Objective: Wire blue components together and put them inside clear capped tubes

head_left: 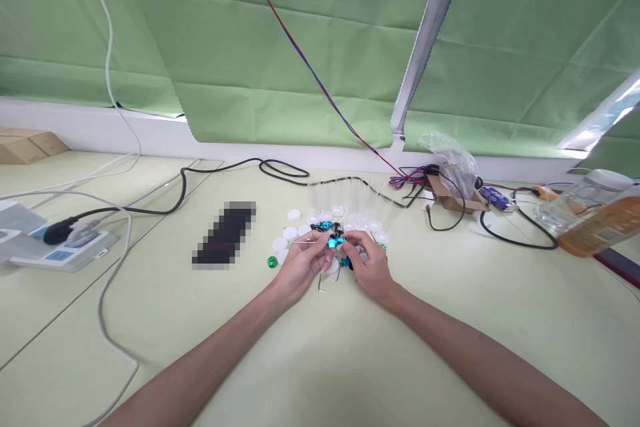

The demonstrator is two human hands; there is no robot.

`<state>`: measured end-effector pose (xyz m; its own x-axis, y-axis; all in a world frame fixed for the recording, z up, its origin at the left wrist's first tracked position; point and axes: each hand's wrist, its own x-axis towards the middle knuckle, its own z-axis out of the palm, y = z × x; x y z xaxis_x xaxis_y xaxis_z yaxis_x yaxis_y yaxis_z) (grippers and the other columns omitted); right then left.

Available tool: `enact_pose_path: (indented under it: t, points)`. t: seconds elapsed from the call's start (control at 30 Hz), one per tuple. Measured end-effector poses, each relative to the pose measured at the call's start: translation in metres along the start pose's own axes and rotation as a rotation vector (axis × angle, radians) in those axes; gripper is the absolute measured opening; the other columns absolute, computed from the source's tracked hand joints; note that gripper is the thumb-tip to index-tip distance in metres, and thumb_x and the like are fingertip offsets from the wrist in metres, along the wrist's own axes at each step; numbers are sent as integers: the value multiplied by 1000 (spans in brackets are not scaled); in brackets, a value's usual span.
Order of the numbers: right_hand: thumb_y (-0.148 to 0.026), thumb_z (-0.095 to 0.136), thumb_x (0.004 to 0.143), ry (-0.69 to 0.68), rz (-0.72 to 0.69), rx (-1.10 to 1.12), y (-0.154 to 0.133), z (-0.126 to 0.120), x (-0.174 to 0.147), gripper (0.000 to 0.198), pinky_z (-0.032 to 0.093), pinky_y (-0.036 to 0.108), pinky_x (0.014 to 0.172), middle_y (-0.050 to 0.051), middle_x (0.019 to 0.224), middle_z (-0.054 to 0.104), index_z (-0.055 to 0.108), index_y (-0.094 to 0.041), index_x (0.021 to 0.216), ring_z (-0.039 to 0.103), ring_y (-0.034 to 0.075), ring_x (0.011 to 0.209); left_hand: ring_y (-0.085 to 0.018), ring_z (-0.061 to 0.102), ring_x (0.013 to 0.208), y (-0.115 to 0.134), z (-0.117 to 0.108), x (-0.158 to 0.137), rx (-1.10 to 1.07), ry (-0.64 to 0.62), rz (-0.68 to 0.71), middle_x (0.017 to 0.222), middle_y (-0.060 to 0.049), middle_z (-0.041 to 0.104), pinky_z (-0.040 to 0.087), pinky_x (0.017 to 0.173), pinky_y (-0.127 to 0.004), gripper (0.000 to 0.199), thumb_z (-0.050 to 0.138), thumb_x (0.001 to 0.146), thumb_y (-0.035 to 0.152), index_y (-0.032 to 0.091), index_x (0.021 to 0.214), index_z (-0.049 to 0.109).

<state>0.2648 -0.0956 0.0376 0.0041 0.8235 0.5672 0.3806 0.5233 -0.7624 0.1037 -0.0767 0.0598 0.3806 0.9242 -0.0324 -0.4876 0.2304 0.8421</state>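
A small shiny blue metal part (pixel 334 243) is pinched between the fingertips of both hands, above the middle of the table. My left hand (pixel 299 265) is closed on its left side, where a thin metal rod sticks out leftward. My right hand (pixel 373 268) grips the other side with thumb and forefinger. Just behind the fingers lies another blue part (pixel 325 225) with black pieces beside it. Several white round caps (pixel 293 215) lie around the hands, and clear tubes stand behind. L-shaped hex keys (pixel 323 289) rest below the hands; a green knob-like part (pixel 272 261) sits left.
A pixelated dark slab (pixel 225 237) lies left of the hands. Further left is a white power strip (pixel 75 253) with plugs and cables. An open cardboard box (pixel 455 200), bundled wires and an orange bottle (pixel 600 227) stand at the right. Green blinds (pixel 300 47) hang behind.
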Motion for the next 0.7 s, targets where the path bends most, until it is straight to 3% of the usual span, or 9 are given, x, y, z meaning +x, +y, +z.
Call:
enact_pose_path:
  t: [0.3,0.57,0.7]
  points:
    - [-29,52,93,-24,24,5,3,-1,2,15,49,26,67,1,78,67,61,-21,102,63,15,71,-7,50,53,0,0,1,25,-6,8,64,-2,60,40,50,-19,21,71,80,33,14,79,61]
    - [-35,42,98,-38,59,-93,1,0,4,31,46,27,62,-2,62,59,60,-21,78,55,14,57,-8,51,54,0,2,0,77,-6,11,65,-3,62,40,51,-19,24,71,80,34,14,76,59]
    - [-32,45,97,8,31,-87,-3,-1,4,23,49,28,69,3,79,67,63,-20,90,62,16,71,-7,49,51,1,3,0,72,3,6,62,-1,61,41,52,-19,24,71,81,35,15,77,59]
